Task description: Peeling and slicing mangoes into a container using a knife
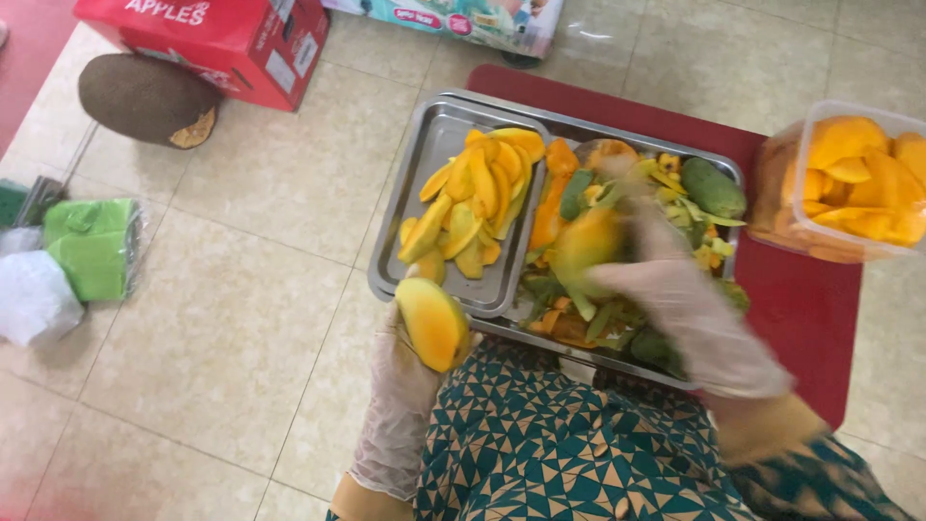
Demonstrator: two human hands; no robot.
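The gloved left hand (pixel 410 386) gripped a half-peeled mango (pixel 433 323) at the steel tray's (pixel 424 145) near edge, while the blurred right hand (pixel 675 299), grip unclear, apparently dropped peel among the scraps (pixel 598 318).

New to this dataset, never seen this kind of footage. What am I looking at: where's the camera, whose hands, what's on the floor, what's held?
There is no machine here. One camera sits on a person's head and looks down, so the two gloved hands are that person's own. The left hand holds a mango half, cut face up. The right hand is blurred with motion over a heap of mango peels; whether it grips anything cannot be told. On the tiled floor lies a red mat with a large metal tray holding the peels and a green mango. A smaller tray inside it carries yellow mango slices. To the right stands a clear tub of more slices.
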